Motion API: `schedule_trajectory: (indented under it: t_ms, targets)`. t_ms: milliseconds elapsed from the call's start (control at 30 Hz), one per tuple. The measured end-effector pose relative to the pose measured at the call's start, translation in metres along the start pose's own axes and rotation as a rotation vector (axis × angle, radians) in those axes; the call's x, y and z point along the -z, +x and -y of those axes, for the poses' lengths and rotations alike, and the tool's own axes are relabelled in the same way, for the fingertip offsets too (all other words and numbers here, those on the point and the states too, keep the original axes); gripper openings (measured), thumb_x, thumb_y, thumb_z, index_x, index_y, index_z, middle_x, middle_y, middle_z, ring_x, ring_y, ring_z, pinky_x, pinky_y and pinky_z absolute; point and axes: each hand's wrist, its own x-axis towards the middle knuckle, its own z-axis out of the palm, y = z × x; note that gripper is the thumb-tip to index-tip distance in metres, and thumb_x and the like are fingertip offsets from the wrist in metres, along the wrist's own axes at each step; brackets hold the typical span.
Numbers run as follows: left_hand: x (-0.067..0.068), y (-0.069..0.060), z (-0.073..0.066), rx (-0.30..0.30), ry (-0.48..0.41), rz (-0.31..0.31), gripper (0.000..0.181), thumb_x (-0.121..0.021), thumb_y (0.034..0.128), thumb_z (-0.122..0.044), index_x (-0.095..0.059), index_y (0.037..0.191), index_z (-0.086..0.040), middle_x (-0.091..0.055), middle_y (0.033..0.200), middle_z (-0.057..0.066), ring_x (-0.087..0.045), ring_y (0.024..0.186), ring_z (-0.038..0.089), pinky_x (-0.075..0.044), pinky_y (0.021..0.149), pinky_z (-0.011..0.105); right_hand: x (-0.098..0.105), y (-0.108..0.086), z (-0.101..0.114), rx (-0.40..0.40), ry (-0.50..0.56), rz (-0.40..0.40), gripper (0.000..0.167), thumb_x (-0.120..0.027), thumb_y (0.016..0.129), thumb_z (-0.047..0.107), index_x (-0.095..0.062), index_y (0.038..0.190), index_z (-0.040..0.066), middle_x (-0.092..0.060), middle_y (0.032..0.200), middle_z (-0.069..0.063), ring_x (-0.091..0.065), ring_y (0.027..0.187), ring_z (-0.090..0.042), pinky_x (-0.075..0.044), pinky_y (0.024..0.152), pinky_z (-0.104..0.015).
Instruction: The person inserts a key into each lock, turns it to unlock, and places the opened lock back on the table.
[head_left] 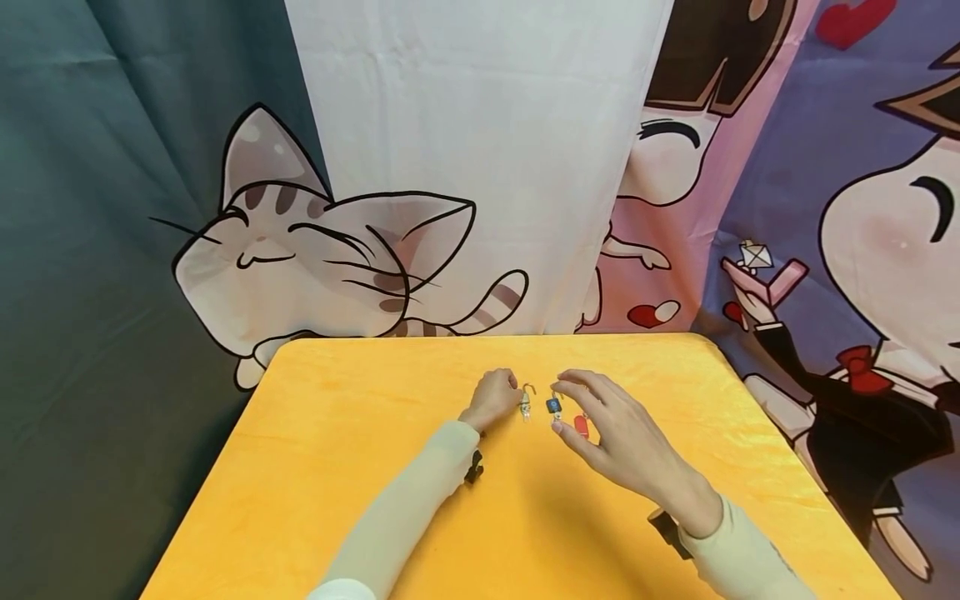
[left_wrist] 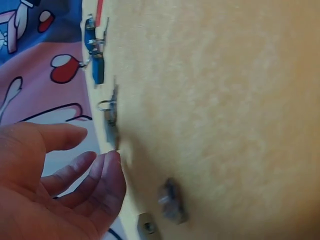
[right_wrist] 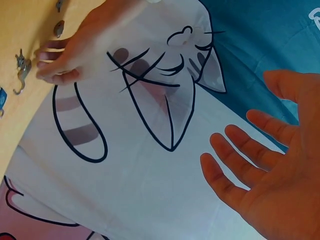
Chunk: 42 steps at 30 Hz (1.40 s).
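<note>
My left hand [head_left: 495, 398], fingers loosely bent and holding nothing, is just left of a small grey piece [head_left: 526, 406] with a curved metal hook. In the left wrist view that grey piece [left_wrist: 111, 122] lies beyond the fingertips. My right hand [head_left: 626, 433] hovers with spread fingers around a small blue piece [head_left: 553, 406], which also has a hook on top; I cannot tell from the head view whether they touch. The right wrist view shows the right hand [right_wrist: 270, 150] holding nothing. A red piece [head_left: 581, 425] lies partly behind that hand.
Under everything is a yellow-covered table [head_left: 360, 467]. In the left wrist view, a blurred dark piece [left_wrist: 171, 201] and a small piece with a hole [left_wrist: 147, 227] lie near the left hand. A printed cartoon curtain [head_left: 480, 125] hangs behind the table.
</note>
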Motion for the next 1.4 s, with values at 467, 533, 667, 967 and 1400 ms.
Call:
schedule_trajectory:
  t_ms: [467,533,667,967,1400]
  targets:
    - [0.039,-0.015,-0.027,-0.153,0.034,0.011,0.036,-0.063,0.0939,-0.04,-0.064,0.118,-0.013,-0.068,0.1,0.004,-0.063,0.08,0.014,-0.05,0.066,0.029,0.003,0.001,-0.005,-0.029,0.004,0.012,0.044,-0.069,0.091,0.035,-0.06,0.129,0.016,-0.057,0.133,-0.001,-0.057,0.119,-0.02,-0.05,0.099,-0.044]
    - [0.045,-0.019,-0.03,-0.18,0.04,0.008,0.037,-0.062,0.094,-0.041,-0.063,0.119,-0.014,-0.068,0.107,0.006,-0.063,0.088,0.016,-0.052,0.073,0.032,0.003,0.001,-0.005,-0.039,0.004,0.018,0.044,-0.069,0.091,0.035,-0.059,0.129,0.016,-0.057,0.133,-0.001,-0.057,0.119,-0.02,-0.05,0.099,-0.044]
    - [0.057,-0.029,-0.036,-0.238,0.07,0.029,0.039,-0.061,0.0948,-0.041,-0.061,0.124,-0.016,-0.067,0.117,0.007,-0.063,0.102,0.021,-0.053,0.082,0.036,0.003,0.001,-0.005,-0.045,0.001,0.021,0.045,-0.069,0.091,0.036,-0.06,0.129,0.016,-0.057,0.133,-0.001,-0.058,0.118,-0.022,-0.05,0.099,-0.046]
    - [0.081,-0.058,-0.049,-0.329,0.128,0.0,0.045,-0.06,0.0957,-0.043,-0.058,0.131,-0.015,-0.062,0.128,0.004,-0.06,0.114,0.022,-0.053,0.09,0.04,0.0,0.002,-0.008,-0.019,0.0,-0.006,0.048,-0.072,0.089,0.035,-0.059,0.13,0.015,-0.057,0.134,-0.005,-0.058,0.118,-0.026,-0.051,0.096,-0.05]
    - [0.104,-0.091,-0.036,-0.371,0.172,-0.129,0.05,-0.062,0.0933,-0.046,-0.057,0.133,-0.017,-0.055,0.139,0.003,-0.049,0.13,0.026,-0.042,0.106,0.05,-0.003,0.006,-0.011,-0.031,0.005,0.025,0.058,-0.073,0.088,0.036,-0.053,0.139,0.017,-0.05,0.146,-0.007,-0.053,0.128,-0.03,-0.048,0.1,-0.054]
